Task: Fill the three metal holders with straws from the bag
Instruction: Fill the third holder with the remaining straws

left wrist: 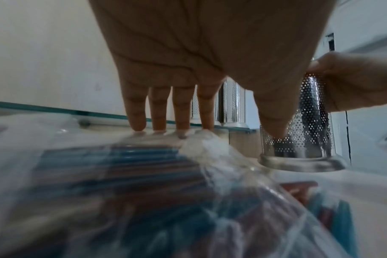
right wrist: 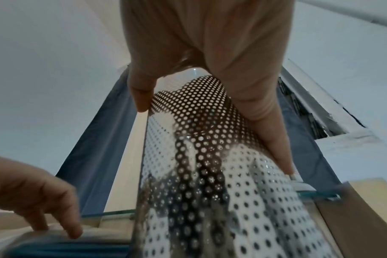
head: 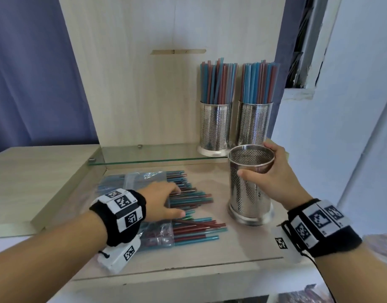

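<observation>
An empty perforated metal holder point(head: 249, 186) point(left wrist: 307, 132) point(right wrist: 210, 174) stands upright on the wooden shelf, and my right hand point(head: 273, 178) point(right wrist: 210, 78) grips it near the rim. To its left lies a clear plastic bag point(head: 142, 206) point(left wrist: 144, 192) with blue and red straws point(head: 192, 206) spilling from its open end. My left hand point(head: 164, 202) point(left wrist: 188, 87) lies flat on the bag and straws, fingers straight and spread. Two more holders point(head: 214, 127) point(head: 253, 123), packed with straws, stand at the back on a glass shelf point(head: 157, 159).
A wooden back panel point(head: 166, 73) rises behind the glass shelf. A blue curtain point(head: 30, 73) hangs at the left, and a white wall point(head: 341, 127) with a window frame closes in on the right. The shelf's front edge point(head: 188, 272) runs just below the bag.
</observation>
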The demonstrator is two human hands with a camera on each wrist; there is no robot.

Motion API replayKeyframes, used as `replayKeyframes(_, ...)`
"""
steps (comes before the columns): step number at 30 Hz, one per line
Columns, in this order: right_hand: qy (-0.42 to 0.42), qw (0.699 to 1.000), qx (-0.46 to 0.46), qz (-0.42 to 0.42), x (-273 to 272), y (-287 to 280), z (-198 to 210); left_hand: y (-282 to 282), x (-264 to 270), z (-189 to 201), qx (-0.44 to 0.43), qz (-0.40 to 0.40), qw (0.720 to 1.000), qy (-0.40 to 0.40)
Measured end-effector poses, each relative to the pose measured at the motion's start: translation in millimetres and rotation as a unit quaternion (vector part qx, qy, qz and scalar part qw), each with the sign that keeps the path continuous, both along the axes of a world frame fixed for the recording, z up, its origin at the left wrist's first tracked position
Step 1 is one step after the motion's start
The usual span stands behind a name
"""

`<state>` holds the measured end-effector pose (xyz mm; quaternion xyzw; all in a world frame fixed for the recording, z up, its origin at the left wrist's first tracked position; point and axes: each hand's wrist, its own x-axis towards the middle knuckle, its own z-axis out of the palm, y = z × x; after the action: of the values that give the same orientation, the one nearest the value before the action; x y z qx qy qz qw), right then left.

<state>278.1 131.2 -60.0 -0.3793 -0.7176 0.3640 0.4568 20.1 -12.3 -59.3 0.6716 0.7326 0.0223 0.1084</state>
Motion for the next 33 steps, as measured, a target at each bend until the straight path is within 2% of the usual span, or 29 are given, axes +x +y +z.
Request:
replayKeyframes(4, 0.04, 0.999, -0.015, 0.009, 4.4, -3.5, -12.5, -4.1, 5.8, -14.2, -0.004, -0.006, 0.998, 0.056)
replayKeyframes(9, 0.037, 0.999, -0.024, 0.024, 10.6, -1.5, -22.3, -3.5, 11.9, -31.3, -0.016, -0.01, 0.997, 0.077)
replayKeyframes(15, 0.037, 0.998, -0.033, 0.05, 16.1, 5.8, -24.3, 2.1, 17.4, -34.7, -0.057, -0.013, 0.991, 0.121)
replayKeyframes(27, 0.003, 0.998, -0.023, 0.052, 9.9, 19.5, -24.8, 7.9, 18.7, -40.1, -0.027, -0.001, 0.989, 0.145)
replayKeyframes(33, -0.004, 0.999, -0.014, 0.047, 3.6, 25.9, -26.6, 3.8, 13.6, -40.7, -0.022, -0.012, 0.977, 0.213)
